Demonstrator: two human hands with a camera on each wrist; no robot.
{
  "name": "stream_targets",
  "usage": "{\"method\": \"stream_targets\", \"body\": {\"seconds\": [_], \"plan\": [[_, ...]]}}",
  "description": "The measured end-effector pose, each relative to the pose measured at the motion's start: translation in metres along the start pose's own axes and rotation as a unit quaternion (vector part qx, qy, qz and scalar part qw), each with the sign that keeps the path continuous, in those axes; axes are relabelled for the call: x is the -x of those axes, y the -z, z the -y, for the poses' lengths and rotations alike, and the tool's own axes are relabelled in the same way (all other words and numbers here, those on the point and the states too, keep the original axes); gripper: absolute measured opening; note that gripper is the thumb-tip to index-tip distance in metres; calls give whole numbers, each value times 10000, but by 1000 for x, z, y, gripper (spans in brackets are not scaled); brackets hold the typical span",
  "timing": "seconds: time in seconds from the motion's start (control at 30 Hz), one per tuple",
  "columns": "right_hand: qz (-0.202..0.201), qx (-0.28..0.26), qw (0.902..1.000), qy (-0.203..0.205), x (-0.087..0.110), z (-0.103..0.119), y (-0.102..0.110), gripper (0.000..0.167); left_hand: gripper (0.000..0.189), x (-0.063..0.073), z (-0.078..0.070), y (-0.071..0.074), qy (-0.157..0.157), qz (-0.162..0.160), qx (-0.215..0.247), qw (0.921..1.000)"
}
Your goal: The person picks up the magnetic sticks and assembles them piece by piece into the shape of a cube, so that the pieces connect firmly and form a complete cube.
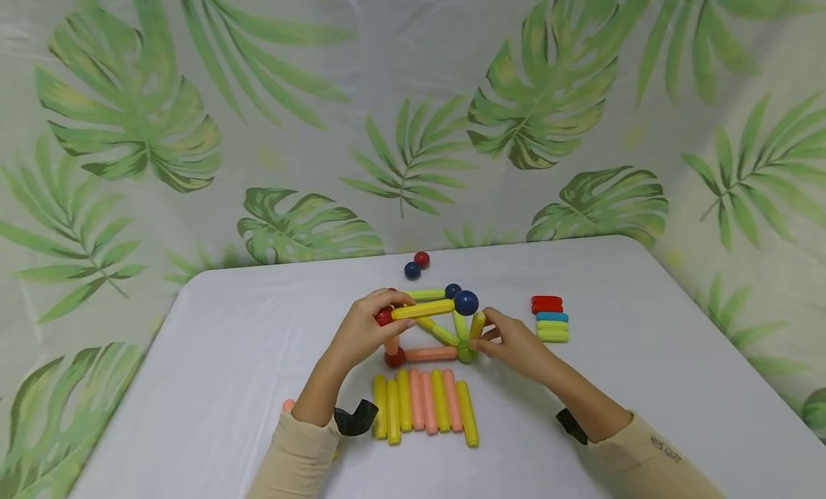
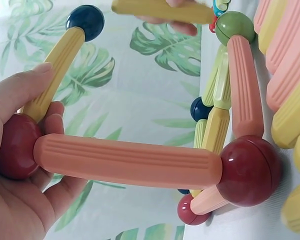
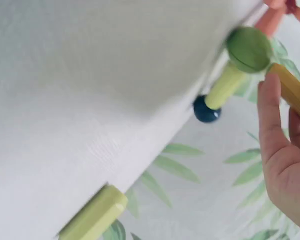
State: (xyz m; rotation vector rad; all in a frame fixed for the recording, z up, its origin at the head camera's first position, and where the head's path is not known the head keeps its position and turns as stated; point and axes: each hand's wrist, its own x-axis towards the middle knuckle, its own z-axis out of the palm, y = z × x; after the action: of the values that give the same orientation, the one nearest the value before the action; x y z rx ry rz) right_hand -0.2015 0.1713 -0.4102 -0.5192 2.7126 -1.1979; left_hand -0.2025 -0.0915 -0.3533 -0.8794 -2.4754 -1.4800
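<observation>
A frame of ribbed toy sticks joined by balls stands mid-table. My left hand (image 1: 361,330) grips its raised corner, fingers about a red ball (image 2: 19,146) and thumb on a yellow stick (image 1: 422,310). That stick reaches right to a dark blue ball (image 1: 466,302). From the held ball an orange-pink stick (image 2: 127,159) drops to a lower red ball (image 2: 251,170). A pink stick (image 1: 431,354) links this to a green ball (image 1: 466,352). My right hand (image 1: 516,345) pinches another yellow stick (image 1: 477,325), its lower end right at the green ball.
In front of the frame lies a row of yellow and pink sticks (image 1: 440,401). Short red, blue and light green sticks (image 1: 551,317) sit to the right. A loose red ball (image 1: 422,259) and a dark blue ball (image 1: 412,270) rest near the back edge, before a leaf-print cloth (image 1: 413,162).
</observation>
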Motion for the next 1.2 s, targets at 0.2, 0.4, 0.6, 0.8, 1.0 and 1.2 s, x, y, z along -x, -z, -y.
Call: {"method": "stream_targets", "body": {"seconds": [0.2,0.4,0.6,0.8,1.0,1.2], "plan": [[-77,27,9994,323,-10,-6,-9,27,25,0,12,-4,-62,-19,79,9999],[-124,-2,9991,404,-9,-6,-10,37,24,-3,37,-11,-325,43,-119,9994],[-361,-629,9953,635,-4,-2,-4,51,29,-3,33,-13,-314,18,-360,9989],[-741,-1417,9801,1177,-5,6,4,43,47,-2,35,-1,14,396,-21,9992],[-798,-1278,9816,1169,5,26,13,38,43,2,39,16,211,649,75,9976],[-859,-1207,9834,1049,5,33,16,37,37,0,40,15,252,442,-38,9987]]}}
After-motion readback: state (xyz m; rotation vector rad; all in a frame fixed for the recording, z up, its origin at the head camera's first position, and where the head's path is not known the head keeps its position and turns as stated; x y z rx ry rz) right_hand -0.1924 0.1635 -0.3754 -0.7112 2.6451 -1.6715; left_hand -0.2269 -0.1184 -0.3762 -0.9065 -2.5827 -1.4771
